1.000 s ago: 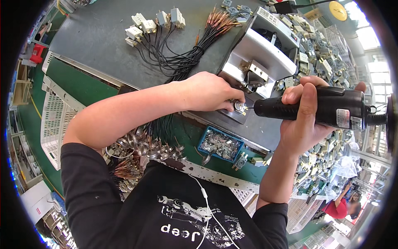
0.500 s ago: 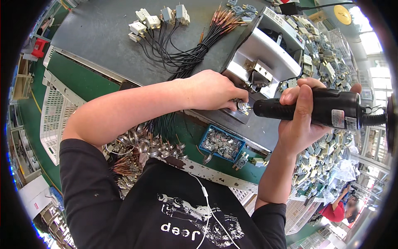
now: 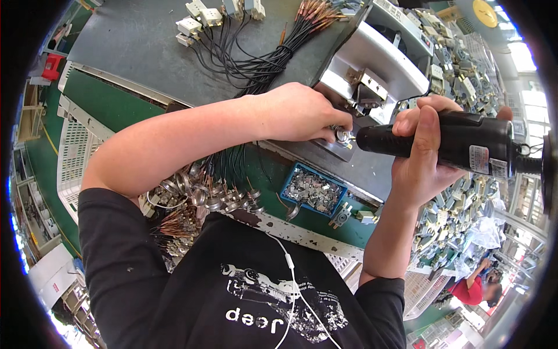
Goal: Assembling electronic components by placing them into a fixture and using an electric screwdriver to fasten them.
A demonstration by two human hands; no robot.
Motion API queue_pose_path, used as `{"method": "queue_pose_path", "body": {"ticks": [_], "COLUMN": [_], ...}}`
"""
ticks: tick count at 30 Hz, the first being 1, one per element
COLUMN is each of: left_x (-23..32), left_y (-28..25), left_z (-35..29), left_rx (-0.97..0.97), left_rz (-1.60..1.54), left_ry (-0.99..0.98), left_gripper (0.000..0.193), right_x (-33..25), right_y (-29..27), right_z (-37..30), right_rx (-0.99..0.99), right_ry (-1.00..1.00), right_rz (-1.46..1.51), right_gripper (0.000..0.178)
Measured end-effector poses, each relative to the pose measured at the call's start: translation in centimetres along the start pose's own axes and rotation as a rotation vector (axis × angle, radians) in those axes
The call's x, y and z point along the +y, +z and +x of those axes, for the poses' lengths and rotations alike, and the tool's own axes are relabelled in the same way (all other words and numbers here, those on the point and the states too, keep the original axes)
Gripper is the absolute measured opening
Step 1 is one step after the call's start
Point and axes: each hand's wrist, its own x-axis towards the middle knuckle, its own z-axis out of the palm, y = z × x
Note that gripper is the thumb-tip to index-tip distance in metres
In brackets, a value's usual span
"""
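Note:
My right hand (image 3: 427, 136) is wrapped round a black electric screwdriver (image 3: 465, 142), lying nearly level with its tip pointing left. That tip meets a small round silvery metal part (image 3: 343, 136), pinched between the thumb and fingers of my left hand (image 3: 302, 113). The part sits over a dark metal plate (image 3: 340, 150) at the table edge; my fingers hide some of it. Just beyond stands a metal machine housing (image 3: 383, 49) with a cream-coloured block (image 3: 373, 86) inside.
A blue tray (image 3: 285, 195) of small metal pieces lies on the near side, beside a grey plug-like part (image 3: 342, 215). Bundled black wires (image 3: 267, 67) with cream connectors cross the grey table (image 3: 133, 43). Many connector pieces (image 3: 459, 227) are heaped at right. A person in red (image 3: 468, 291) is far right.
The view has shifted slightly, so the table and machine sit a little higher. Both hands keep their hold, the screwdriver tip still at the metal part.

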Motion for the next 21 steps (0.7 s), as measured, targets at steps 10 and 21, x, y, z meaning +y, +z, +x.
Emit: {"method": "queue_pose_path", "body": {"ticks": [10,21], "left_x": [-0.3,3.8], "left_y": [0.8,4.8], "left_z": [-0.2,-1.3], "left_rx": [0.101,-0.209], "left_rz": [0.086,0.282], "left_ry": [0.083,0.532], "left_gripper": [0.031,0.006], "right_x": [-0.5,-3.6], "right_y": [0.2,-1.3], "right_z": [0.0,1.8], "right_rx": [0.0,0.121], "right_ry": [0.062,0.11], "right_rz": [-0.167,-0.317], "right_gripper": [0.056,0.028]}}
